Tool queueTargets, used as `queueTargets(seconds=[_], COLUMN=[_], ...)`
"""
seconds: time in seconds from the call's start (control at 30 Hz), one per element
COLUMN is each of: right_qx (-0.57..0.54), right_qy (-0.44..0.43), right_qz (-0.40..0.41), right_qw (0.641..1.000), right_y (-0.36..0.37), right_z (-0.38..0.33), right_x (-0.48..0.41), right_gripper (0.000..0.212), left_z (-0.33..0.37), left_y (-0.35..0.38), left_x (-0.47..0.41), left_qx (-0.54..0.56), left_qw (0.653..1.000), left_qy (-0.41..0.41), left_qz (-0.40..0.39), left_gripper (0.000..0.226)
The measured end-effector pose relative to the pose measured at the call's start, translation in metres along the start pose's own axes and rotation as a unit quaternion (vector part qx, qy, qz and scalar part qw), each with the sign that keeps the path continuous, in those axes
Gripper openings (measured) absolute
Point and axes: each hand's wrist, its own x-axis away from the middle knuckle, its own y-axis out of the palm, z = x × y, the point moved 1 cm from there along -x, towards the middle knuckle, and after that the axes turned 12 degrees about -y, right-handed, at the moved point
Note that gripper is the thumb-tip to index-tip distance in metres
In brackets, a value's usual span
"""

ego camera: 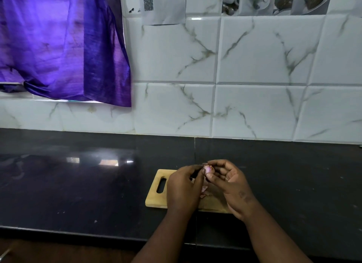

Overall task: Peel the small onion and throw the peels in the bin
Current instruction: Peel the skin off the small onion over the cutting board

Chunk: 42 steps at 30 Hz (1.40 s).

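A small pinkish-purple onion (208, 169) is held above a wooden cutting board (156, 196). My right hand (231, 186) grips it between thumb and fingertips. My left hand (184, 188) pinches at the onion's left side with its fingertips. A few pale pink peels (204, 190) lie on the board beneath and between the hands, partly hidden. No bin is in view.
The board has a handle slot (161, 185) at its left end and lies on a black glossy countertop (78, 184). Behind is a white marble-tiled wall (254, 66). A purple curtain (58, 43) hangs at the upper left. The counter's front edge (78, 231) runs below.
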Motion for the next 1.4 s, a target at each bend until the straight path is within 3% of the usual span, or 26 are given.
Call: queueTargets(seconds=[0.23, 0.53, 0.8, 0.97, 1.3, 1.4], right_qx=[0.026, 0.015, -0.025, -0.029, -0.083, -0.114], right_qy=[-0.017, -0.021, -0.027, -0.037, -0.006, 0.011], right_qz=[-0.001, -0.006, -0.034, -0.044, -0.015, -0.013], right_qw=[1.0, 1.0, 0.999, 0.998, 0.996, 0.993], right_y=[-0.001, 0.002, 0.002, 0.002, 0.0, 0.002], right_z=[0.002, -0.001, -0.005, -0.003, -0.003, -0.004], right_x=[-0.001, 0.001, 0.001, 0.0, -0.001, 0.0], right_gripper=[0.023, 0.021, 0.034, 0.038, 0.043, 0.042], left_z=[0.008, 0.009, -0.007, -0.013, -0.015, -0.014], left_y=[0.001, 0.002, 0.003, 0.004, 0.004, 0.004], left_x=[0.004, 0.005, -0.004, -0.009, -0.01, -0.009], left_qx=[-0.062, -0.058, 0.108, 0.148, 0.09, 0.053], left_qw=[0.997, 0.998, 0.989, 0.979, 0.982, 0.988], left_qy=[0.025, 0.017, -0.102, -0.137, -0.161, -0.143], left_qz=[0.03, 0.035, -0.009, -0.017, 0.027, 0.0], left_gripper=[0.021, 0.015, 0.007, 0.01, 0.013, 0.006])
